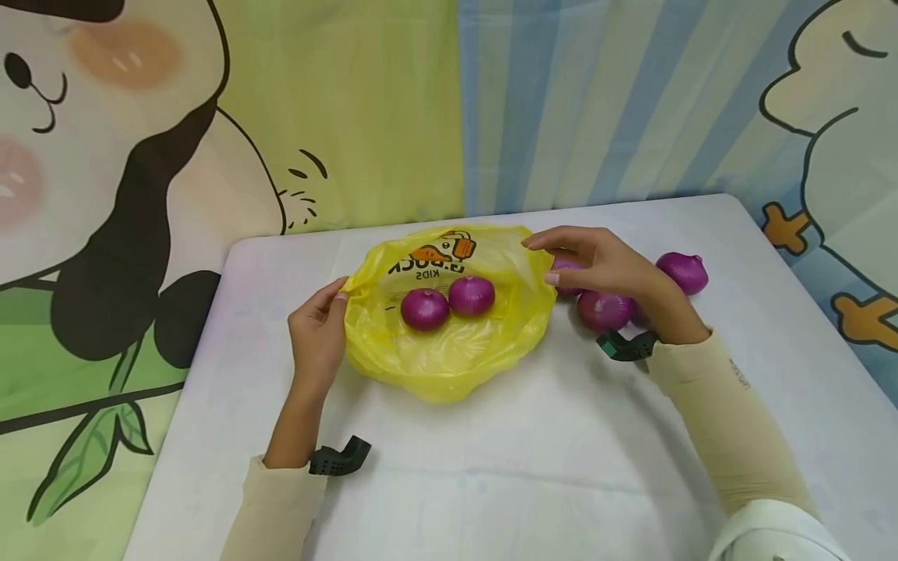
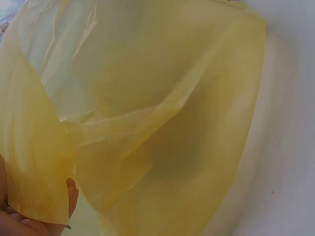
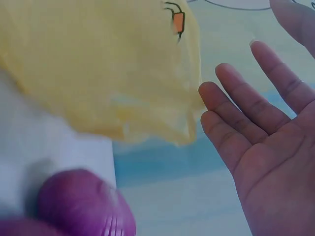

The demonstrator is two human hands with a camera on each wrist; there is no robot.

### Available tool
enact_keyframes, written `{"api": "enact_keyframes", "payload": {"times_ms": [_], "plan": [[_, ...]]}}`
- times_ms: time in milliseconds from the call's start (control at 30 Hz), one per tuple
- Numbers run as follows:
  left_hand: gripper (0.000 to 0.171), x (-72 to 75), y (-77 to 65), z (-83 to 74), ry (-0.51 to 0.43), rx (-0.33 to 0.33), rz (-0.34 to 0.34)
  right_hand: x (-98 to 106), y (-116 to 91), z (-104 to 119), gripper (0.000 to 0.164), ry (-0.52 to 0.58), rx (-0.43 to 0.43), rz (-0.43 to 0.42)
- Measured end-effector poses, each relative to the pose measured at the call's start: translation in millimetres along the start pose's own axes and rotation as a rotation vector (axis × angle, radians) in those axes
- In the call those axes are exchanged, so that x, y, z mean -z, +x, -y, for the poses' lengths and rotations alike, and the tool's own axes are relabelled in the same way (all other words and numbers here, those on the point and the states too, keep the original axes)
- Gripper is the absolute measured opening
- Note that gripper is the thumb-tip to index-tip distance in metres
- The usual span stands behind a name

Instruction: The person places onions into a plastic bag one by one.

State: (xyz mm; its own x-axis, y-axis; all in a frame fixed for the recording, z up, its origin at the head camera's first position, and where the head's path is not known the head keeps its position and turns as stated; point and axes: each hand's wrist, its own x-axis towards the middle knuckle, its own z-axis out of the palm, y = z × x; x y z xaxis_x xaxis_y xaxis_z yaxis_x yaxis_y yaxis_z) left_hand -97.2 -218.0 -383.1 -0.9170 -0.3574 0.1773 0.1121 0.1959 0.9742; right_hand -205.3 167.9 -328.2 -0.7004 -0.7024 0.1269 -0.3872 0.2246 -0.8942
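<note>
The left hand (image 1: 314,335) is pinching the yellow bag (image 1: 438,360), apparently for loading, two onions (image 1: 425,310) are lying inside, and the empty, unclenched right hand (image 1: 609,265) beside it is probably needing a loose onion (image 1: 603,312) right of the bag.

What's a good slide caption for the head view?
Left hand grips a yellow bag containing two purple onions; right hand near its opposite edge.

Most of the view is filled by a translucent, creased yellow plastic bag (image 2: 147,103), through which a blurred dark patch is seen right of the middle, while a flap of it is gripped at the lower left by the left hand (image 2: 24,226) and the white bench (image 2: 288,128) is shown along the right.
</note>
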Motion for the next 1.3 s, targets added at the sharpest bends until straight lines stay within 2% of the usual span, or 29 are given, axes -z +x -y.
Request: {"api": "enact_keyframes", "payload": {"times_ms": [400, 667, 900, 1167, 1300], "plan": [[0.029, -1.0, 1.2, -1.6, -0.011, -0.014, 0.007, 19.6, -39.8, -8.3, 0.045, -0.04, -0.064, -0.087], [0.03, -0.2, 0.3, -1.7, -0.005, 0.017, 0.006, 23.4, -61.7, -11.4, 0.047, -0.1, -0.146, -0.155], [0.031, 1.8, 0.1, -2.2, -0.014, 0.016, 0.004, 32.8, -91.2, -24.4, 0.049, -0.123, -0.093, -0.199], [0.03, -0.8, -1.0, -1.3, -0.016, 0.034, 0.003, 40.1, -138.2, -38.9, 0.045, -0.153, -0.109, -0.271], [0.029, -2.0, -1.7, -0.3, -0.007, 0.045, 0.0, 40.7, -154.1, -46.5, 0.046, -0.177, -0.119, -0.297]]}}
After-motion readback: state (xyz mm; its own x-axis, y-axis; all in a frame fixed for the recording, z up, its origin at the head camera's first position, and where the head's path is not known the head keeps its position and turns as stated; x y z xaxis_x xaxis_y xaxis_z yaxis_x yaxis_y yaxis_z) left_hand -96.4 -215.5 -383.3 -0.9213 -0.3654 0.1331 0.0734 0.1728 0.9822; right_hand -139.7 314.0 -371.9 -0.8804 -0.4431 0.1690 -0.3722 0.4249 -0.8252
